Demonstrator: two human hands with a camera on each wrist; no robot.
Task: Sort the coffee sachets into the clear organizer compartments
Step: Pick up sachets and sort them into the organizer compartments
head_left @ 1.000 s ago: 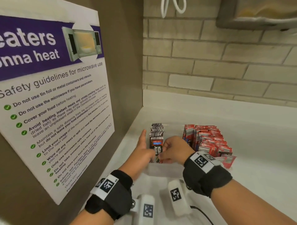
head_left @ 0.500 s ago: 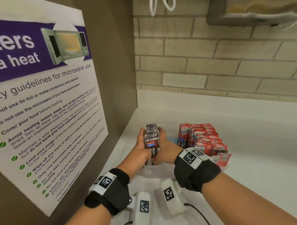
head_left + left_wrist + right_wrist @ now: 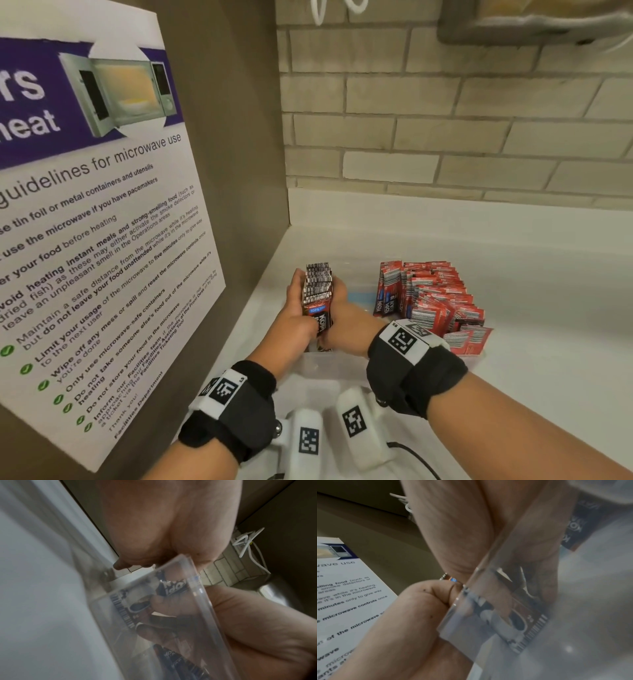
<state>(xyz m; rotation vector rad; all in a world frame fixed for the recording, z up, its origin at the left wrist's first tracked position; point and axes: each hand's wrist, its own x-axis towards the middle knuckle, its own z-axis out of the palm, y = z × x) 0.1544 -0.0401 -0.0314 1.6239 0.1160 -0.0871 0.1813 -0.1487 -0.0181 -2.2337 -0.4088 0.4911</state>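
A clear organizer (image 3: pixel 329 368) stands on the white counter. Its left compartment holds an upright stack of dark coffee sachets (image 3: pixel 318 291). My left hand (image 3: pixel 297 318) grips the stack from the left, thumb up along its side. My right hand (image 3: pixel 347 317) grips it from the right. Red coffee sachets (image 3: pixel 435 294) fill the right compartment, apart from both hands. In the left wrist view a dark sachet (image 3: pixel 137 601) shows through the organizer wall (image 3: pixel 197 588). The right wrist view shows a sachet (image 3: pixel 513 626) behind the clear wall (image 3: pixel 458 615), with my left hand (image 3: pixel 412 615) close by.
A microwave safety poster (image 3: pixel 102 240) hangs on the brown side panel close on the left. A brick wall (image 3: pixel 445 137) rises behind the counter (image 3: pixel 548 308). Something blue (image 3: pixel 359 296) lies in the organizer's middle part. A white cord loop (image 3: pixel 339 10) hangs above.
A second ago my left forefinger pointed up beside the stack and my right hand pinched a front sachet. Both hands have since closed round the dark stack from either side.
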